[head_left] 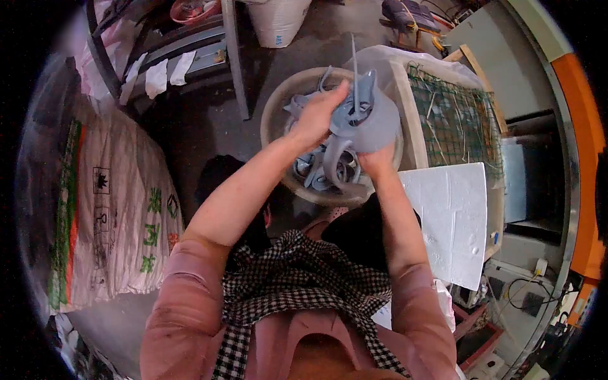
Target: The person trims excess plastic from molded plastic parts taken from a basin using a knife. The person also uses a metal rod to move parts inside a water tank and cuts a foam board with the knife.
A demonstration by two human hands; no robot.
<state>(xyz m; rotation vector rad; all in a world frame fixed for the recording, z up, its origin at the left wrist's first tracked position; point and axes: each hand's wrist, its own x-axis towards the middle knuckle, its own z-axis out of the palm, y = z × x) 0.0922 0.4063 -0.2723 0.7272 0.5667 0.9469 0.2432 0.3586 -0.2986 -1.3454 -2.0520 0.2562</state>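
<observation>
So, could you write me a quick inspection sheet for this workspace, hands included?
Surface: dark floor, visible left of the round tub.
Job's things: grey piece held over the tub; grey strips inside.
Clutter: white sheet, right of the tub.
Hands: left hand grips the piece's left side; right hand touches its near side, fingers hidden.
Cables: dark cable, lower right.
Surroundings: printed sack left; orange panel right.

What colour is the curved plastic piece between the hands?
The curved plastic piece is pale blue-grey, clearest in head view.
</observation>
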